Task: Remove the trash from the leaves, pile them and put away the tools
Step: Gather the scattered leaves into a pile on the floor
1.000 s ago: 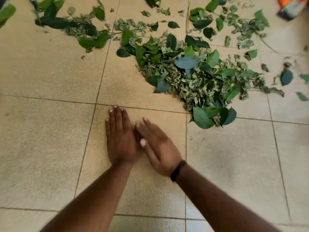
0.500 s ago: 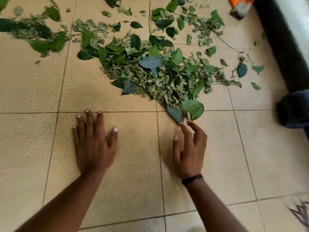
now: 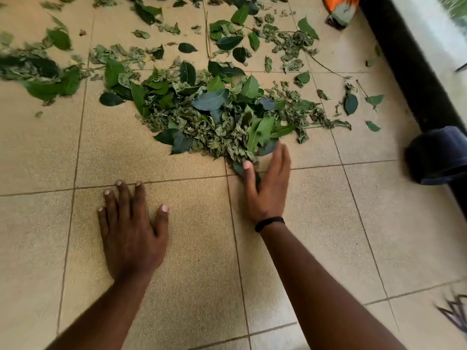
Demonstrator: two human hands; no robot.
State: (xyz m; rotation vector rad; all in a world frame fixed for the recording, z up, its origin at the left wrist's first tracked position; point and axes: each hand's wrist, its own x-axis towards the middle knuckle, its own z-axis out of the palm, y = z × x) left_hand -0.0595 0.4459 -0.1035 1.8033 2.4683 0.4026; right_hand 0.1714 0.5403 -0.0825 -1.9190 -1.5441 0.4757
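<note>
Piling is under way but, on the evidence, well short of complete. One dense heap of leaves (image 3: 217, 117) lies on the tiled floor (image 3: 197, 248) ahead of the person, while many loose leaves (image 3: 252, 34) remain scattered beyond it, further strays lie to the left (image 3: 48, 79), and a few lie singly to the right (image 3: 351, 103). Thin twigs (image 3: 326, 66) run through the far scatter. Whether any trash remains among the leaves cannot be told; none is plainly distinguishable. An orange and grey object (image 3: 341, 8) sits at the top right corner, too cropped to identify; a dark rounded container (image 3: 439, 157) stands at the right edge, well apart from the heap. Putting tools away appears not yet begun. The left hand (image 3: 131, 236) lies flat on bare tile, fingers spread and straight, holding nothing, clear of the leaves. The right hand (image 3: 267, 183) is flat with straight fingers, fingertips touching the near edge of the heap, thumb against a leaf there; it grips nothing. Compared with half a second earlier, the right hand has advanced from just short of the heap into contact with it, and its fingers have straightened from a loose curl. The large leaves at the near edge appear displaced. The left hand holds the same flat posture on the tile. The view has swung slightly rightward, showing more of the container.
</note>
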